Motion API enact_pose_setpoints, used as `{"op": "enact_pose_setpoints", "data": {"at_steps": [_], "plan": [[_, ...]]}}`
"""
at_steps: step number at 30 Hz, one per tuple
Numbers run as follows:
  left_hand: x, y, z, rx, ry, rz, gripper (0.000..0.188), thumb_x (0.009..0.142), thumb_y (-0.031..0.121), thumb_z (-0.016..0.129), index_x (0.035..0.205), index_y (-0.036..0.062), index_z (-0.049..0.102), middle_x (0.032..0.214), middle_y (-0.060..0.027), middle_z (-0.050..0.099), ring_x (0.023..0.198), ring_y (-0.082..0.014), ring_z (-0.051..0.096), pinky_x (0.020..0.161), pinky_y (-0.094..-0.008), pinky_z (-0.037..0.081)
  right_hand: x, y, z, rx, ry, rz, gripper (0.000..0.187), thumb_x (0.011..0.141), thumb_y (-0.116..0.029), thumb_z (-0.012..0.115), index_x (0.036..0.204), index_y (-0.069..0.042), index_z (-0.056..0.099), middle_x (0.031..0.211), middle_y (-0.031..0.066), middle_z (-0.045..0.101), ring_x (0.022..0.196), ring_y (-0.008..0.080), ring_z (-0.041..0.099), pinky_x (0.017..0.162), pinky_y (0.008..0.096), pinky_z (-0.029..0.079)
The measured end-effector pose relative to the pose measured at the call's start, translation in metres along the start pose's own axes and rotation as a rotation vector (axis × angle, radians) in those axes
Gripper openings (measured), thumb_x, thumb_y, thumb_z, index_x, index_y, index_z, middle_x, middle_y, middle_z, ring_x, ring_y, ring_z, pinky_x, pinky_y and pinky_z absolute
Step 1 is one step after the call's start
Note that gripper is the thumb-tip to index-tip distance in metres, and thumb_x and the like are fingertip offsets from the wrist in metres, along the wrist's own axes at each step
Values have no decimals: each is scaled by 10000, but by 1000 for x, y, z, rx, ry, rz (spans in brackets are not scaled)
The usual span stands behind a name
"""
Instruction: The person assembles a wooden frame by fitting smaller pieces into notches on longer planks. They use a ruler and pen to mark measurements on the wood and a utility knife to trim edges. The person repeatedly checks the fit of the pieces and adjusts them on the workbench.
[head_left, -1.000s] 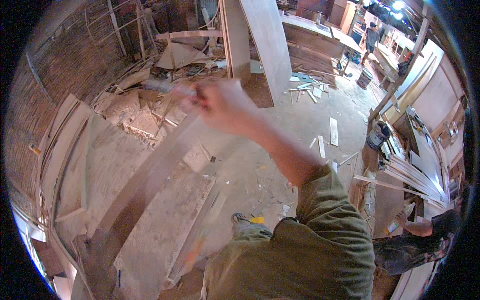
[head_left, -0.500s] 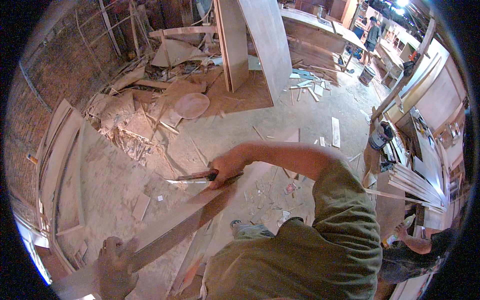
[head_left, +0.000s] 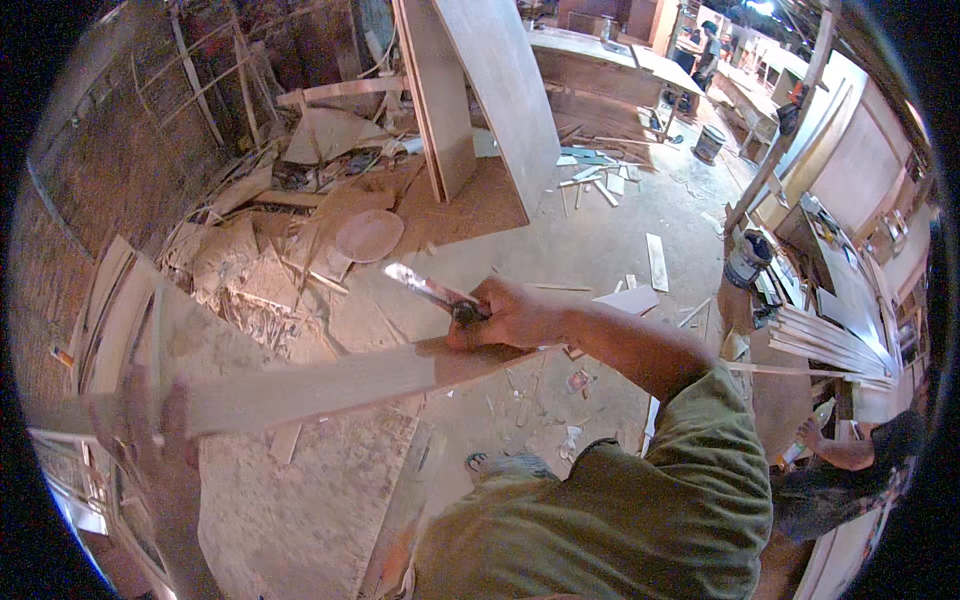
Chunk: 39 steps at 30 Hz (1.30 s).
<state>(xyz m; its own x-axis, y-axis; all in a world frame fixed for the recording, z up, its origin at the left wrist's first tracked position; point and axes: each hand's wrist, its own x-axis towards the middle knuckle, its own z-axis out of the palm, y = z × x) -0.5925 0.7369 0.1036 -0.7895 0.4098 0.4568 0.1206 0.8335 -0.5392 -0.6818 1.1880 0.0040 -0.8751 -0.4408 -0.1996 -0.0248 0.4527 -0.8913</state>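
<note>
A long wooden board point(head_left: 320, 393) spans the view in front of me, raised above a broad plywood sheet point(head_left: 300, 520). My left hand point(head_left: 150, 430), smeared by motion, grips the board toward its left end. My right hand point(head_left: 505, 315) is closed round the dark handle of a tool with a flat shiny blade point(head_left: 425, 285); its exact kind is not clear. The blade points up and left, above the board. The lower edge of my right hand lies against the board, whose right end reaches past the wrist.
Leaning panels point(head_left: 500, 100) stand ahead beside a scrap heap point(head_left: 250, 265). A workbench point(head_left: 610, 55) lies farther off. To the right are a bucket point(head_left: 748, 258), stacked strips point(head_left: 825, 350) and a co-worker point(head_left: 850, 480) holding a bottle. Wood offcuts point(head_left: 605, 180) litter the floor.
The board has swung from a steep slant to nearly level, its left end moving up and away with my left hand. The tool's blade has tipped upward, and my right hand has shifted right.
</note>
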Motion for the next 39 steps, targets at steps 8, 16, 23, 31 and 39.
{"op": "enact_pose_setpoints", "data": {"at_steps": [8,16,23,31,39], "plan": [[-36,-15,0,-1446,692,-827,729,979,467,590,1546,81,344,1585,-137,360,1453,-309,360,1164,-517,303,-31,-41,24,-100,404,-335,251,910,-250,773,938,-9,707,764,-6,654,722,65,530,658,288,458],[-14,-17,-3,-2450,461,-1138,997,844,747,615,1541,109,301,1468,-173,405,1349,-332,418,1086,-591,362,5,-82,145,-345,776,-691,179,904,-217,744,922,-46,696,800,102,657,694,239,631,660,351,517],[-36,-36,50,-2097,791,-1271,853,848,545,755,1456,73,388,1328,-146,522,1208,-328,541,1079,-520,428,37,-69,224,-293,766,-986,261,671,-82,723,930,-99,700,890,71,651,820,290,635,721,408,544],[-111,-106,61,-1888,1075,-1315,632,944,352,676,1411,-3,440,1337,-216,561,1251,-379,557,1115,-514,427,77,-92,276,6,324,-928,167,822,-96,744,970,-63,672,985,101,651,959,264,631,849,373,519],[-142,-162,-83,-1281,1088,-1179,646,1031,327,448,1498,-91,296,1526,-323,359,1438,-439,346,1225,-548,261,71,-114,195,631,213,-547,362,995,-412,611,1130,-85,689,982,24,700,792,125,633,649,280,480]]}}
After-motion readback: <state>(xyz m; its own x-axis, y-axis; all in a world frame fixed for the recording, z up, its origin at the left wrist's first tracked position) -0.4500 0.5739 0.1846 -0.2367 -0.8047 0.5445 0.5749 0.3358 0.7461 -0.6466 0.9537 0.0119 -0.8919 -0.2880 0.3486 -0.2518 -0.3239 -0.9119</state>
